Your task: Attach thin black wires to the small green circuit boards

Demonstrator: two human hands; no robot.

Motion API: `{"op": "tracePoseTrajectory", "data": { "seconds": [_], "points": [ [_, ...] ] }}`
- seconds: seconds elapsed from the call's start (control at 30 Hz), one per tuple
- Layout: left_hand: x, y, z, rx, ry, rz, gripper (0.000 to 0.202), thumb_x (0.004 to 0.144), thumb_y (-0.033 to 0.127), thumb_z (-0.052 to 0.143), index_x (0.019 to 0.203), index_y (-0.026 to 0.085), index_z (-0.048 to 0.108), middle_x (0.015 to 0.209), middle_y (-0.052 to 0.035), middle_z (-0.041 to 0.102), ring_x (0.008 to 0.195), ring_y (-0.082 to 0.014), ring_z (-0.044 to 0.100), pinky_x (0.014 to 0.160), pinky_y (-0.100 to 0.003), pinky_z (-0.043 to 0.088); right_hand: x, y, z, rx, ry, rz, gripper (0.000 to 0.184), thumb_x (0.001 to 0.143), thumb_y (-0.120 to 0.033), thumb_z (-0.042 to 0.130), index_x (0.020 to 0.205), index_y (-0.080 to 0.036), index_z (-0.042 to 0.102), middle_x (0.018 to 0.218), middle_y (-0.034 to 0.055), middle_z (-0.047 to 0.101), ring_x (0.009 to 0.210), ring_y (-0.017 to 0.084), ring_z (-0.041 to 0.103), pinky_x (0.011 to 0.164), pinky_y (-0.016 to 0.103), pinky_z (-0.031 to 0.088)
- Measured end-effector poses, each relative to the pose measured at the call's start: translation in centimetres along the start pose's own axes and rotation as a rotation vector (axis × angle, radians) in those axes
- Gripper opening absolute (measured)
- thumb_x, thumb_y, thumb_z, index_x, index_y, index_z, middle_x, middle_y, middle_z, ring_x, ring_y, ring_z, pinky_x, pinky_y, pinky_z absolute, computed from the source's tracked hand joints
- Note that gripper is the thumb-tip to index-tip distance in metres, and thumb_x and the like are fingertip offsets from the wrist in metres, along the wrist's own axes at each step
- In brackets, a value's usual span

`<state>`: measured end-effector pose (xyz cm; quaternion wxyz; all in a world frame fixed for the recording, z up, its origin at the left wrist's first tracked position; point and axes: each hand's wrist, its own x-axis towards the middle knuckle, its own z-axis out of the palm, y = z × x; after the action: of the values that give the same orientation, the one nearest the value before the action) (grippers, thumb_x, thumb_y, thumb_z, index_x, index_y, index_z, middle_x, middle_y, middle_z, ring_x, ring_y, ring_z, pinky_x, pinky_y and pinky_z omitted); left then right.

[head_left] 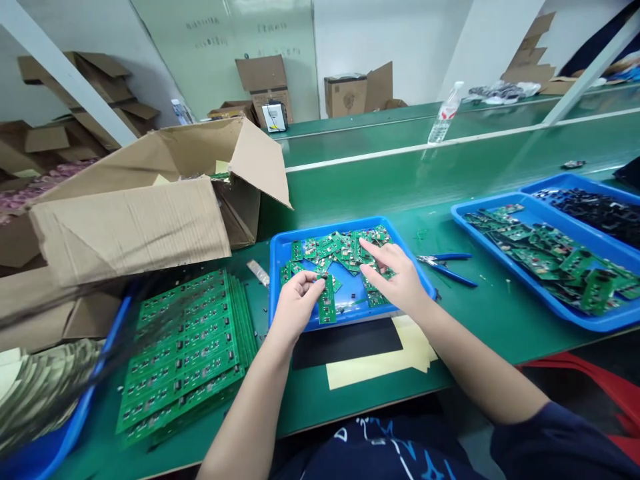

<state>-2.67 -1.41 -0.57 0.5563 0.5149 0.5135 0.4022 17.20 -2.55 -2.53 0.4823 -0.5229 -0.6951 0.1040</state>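
A blue tray (278,257) in front of me holds several small green circuit boards (336,249). My left hand (296,301) is over the tray's near left part, its fingers pinched on a small green board (327,293). My right hand (395,277) reaches into the tray's right side with the index finger stretched out over the boards and the other fingers curled on them.
A stack of large green circuit panels (187,347) lies at the left. An open cardboard box (150,200) stands behind it. Blue-handled pliers (445,265) lie right of the tray. Two more blue trays (565,310) with parts sit at the right. A water bottle (445,113) stands behind.
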Motion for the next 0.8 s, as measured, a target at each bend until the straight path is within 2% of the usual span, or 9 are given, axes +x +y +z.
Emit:
{"op": "tracePoseTrajectory", "data": {
  "seconds": [0.07,0.13,0.2,0.3,0.37,0.47,0.57,0.7,0.8],
  "points": [
    [0.0,0.0,0.1,-0.015,0.006,0.001,0.023,0.064,0.033,0.068,0.068,0.017,0.053,0.050,0.0079,0.042,0.047,-0.0056,0.034,0.048,-0.018,0.024,-0.2,0.2,0.1,0.092,-0.038,0.027,0.046,0.083,-0.032,0.053,0.129,-0.028,0.050,0.068,-0.0021,0.040,0.056,0.012,0.037,0.056,0.029,0.041],
    [0.0,0.0,0.0,-0.039,0.011,0.008,0.024,0.063,0.033,0.069,0.069,0.017,0.053,0.053,0.0068,0.045,0.049,-0.0061,0.038,0.050,-0.018,0.028,-0.3,0.2,0.2,0.214,-0.123,0.065,0.056,0.082,-0.031,0.055,0.136,-0.029,0.039,0.071,-0.0030,0.040,0.052,0.009,0.033,0.049,0.024,0.037],
    [-0.1,0.1,-0.1,-0.073,0.006,0.021,0.026,0.062,0.036,0.070,0.070,0.017,0.054,0.059,0.0049,0.050,0.055,-0.0075,0.044,0.055,-0.019,0.034,-0.5,0.1,0.4,0.350,-0.239,0.101,0.067,0.081,-0.029,0.057,0.141,-0.029,0.028,0.072,-0.0034,0.044,0.052,0.008,0.035,0.047,0.022,0.036],
    [-0.4,0.5,-0.4,-0.169,-0.072,0.039,0.028,0.065,0.040,0.070,0.074,0.018,0.056,0.068,0.0026,0.054,0.064,-0.0099,0.050,0.064,-0.022,0.041,-0.6,-0.3,0.6,0.579,-0.369,0.156,0.076,0.078,-0.025,0.059,0.143,-0.029,0.020,0.075,-0.0032,0.049,0.053,0.007,0.040,0.046,0.020,0.038],
    [-0.7,0.8,-0.5,-0.207,-0.151,0.047,0.027,0.066,0.040,0.071,0.074,0.018,0.057,0.069,0.0023,0.055,0.065,-0.0099,0.050,0.066,-0.022,0.042,-0.6,-0.5,0.6,0.739,-0.396,0.196,0.078,0.078,-0.023,0.059,0.143,-0.030,0.017,0.075,-0.0033,0.051,0.051,0.006,0.040,0.044,0.018,0.038],
    [-1.2,1.3,-0.5,-0.143,-0.296,0.031,0.024,0.064,0.036,0.074,0.072,0.016,0.062,0.068,0.0014,0.056,0.063,-0.0093,0.049,0.063,-0.021,0.042,-0.5,-0.5,0.6,0.996,-0.415,0.255,0.085,0.076,-0.020,0.058,0.144,-0.032,0.010,0.073,-0.0044,0.052,0.045,0.005,0.037,0.038,0.016,0.035],
    [-1.4,1.4,-0.3,-0.096,-0.430,-0.030,0.028,0.064,0.036,0.074,0.080,0.015,0.066,0.064,0.0010,0.055,0.058,-0.0085,0.046,0.056,-0.021,0.038,-0.3,-0.3,0.4,1.192,-0.417,0.309,0.089,0.072,-0.019,0.058,0.144,-0.033,0.008,0.070,-0.0056,0.054,0.039,0.004,0.034,0.033,0.015,0.033],
    [-1.3,0.9,-0.1,-0.135,-0.545,-0.161,0.045,0.063,0.039,0.075,0.100,0.016,0.064,0.052,0.0064,0.045,0.045,-0.0049,0.034,0.046,-0.019,0.029,-0.1,-0.4,0.1,1.294,-0.402,0.314,0.089,0.070,-0.017,0.059,0.143,-0.035,0.012,0.070,-0.0052,0.057,0.040,0.004,0.036,0.033,0.013,0.033],
    [-1.2,0.2,0.0,-0.192,-0.605,-0.204,0.061,0.060,0.043,0.077,0.111,0.015,0.060,0.053,0.0040,0.051,0.047,-0.0085,0.046,0.052,-0.023,0.038,-0.1,-0.4,0.1,1.256,-0.425,0.286,0.087,0.070,-0.015,0.060,0.143,-0.034,0.017,0.070,-0.0044,0.058,0.045,0.005,0.041,0.035,0.013,0.035]
  ]
}}
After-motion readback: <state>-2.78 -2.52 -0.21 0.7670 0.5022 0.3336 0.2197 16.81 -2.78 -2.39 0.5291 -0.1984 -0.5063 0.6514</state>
